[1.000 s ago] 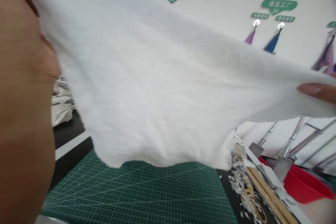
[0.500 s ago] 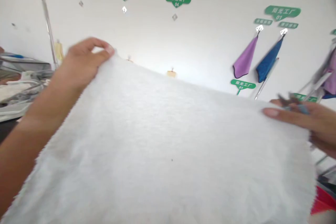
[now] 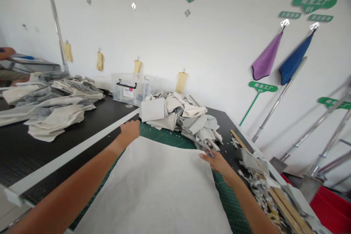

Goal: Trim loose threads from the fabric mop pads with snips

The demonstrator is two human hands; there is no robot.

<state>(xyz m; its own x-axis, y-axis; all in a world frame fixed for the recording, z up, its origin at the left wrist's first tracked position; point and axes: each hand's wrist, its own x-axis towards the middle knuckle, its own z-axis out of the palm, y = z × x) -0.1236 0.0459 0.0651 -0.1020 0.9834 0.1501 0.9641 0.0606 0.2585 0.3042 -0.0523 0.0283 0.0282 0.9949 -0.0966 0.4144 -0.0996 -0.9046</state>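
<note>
1. Here's the white cloth [image 3: 156,190], spread wide over the green mat [image 3: 227,199], its near end running out of view; how much of it touches down, I can't tell.
2. Left hand [image 3: 131,129], fingers curled at the far left corner! The fingertips are hidden, so whether that grip has the fabric pinched, I can't tell.
3. Right hand [image 3: 215,161], thumb over the far right corner, grip closed on the cloth, and a small tool [image 3: 211,154] with a blue part held in there too.
4. There's the danger, in my judgement: 1 hand with 2 jobs. The tool's metal end sits right by the fabric, so a careless twist might snag or nick it.
5. Uneven pull between the 2 hands could skew the cloth or leave creases.
6. Just beyond, a heap of folded pieces [image 3: 189,115] crowds the far edge of the mat; push too far forward and the cloth could bunch against it.
7. Over on the right, loose scraps [image 3: 251,181] litter the black table [image 3: 113,115] beside the wooden strips [image 3: 285,204]; a sweeping sleeve or forearm could drag bits under the cloth.
8. Farther back, a clear plastic box [image 3: 127,89]; out left, more stacked fabric [image 3: 57,111].
</note>
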